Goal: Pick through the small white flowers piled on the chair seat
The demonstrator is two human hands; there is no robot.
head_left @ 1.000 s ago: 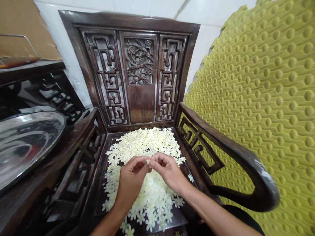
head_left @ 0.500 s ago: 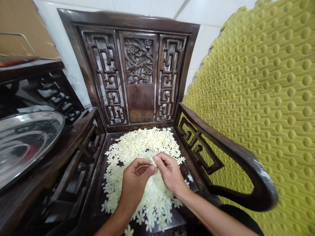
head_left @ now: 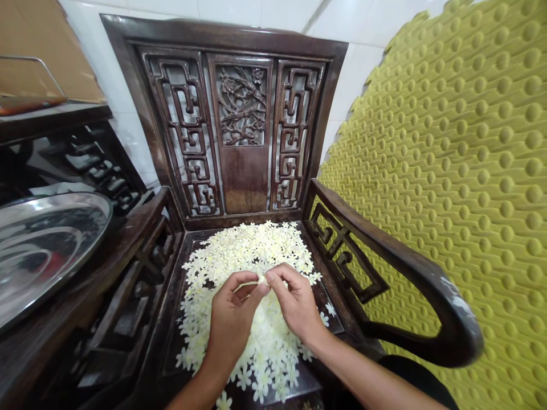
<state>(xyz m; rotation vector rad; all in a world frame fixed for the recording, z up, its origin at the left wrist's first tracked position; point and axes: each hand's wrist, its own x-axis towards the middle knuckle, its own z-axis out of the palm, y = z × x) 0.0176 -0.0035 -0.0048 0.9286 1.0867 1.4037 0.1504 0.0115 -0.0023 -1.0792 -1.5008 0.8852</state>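
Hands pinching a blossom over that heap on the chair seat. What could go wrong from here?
Two likely risks. The small white blossom pinched between the left hand and right hand looks delicate, so it could tear or drop back into the heap of blossoms. The heap also spreads toward the front of the dark carved wooden chair seat, so a brush from the left forearm might knock blossoms off.

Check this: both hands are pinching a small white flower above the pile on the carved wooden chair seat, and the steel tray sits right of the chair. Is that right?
Wrong side: the steel tray sits left of the carved wooden chair, as the head view shows. The left hand and right hand do pinch a small white flower above the pile.
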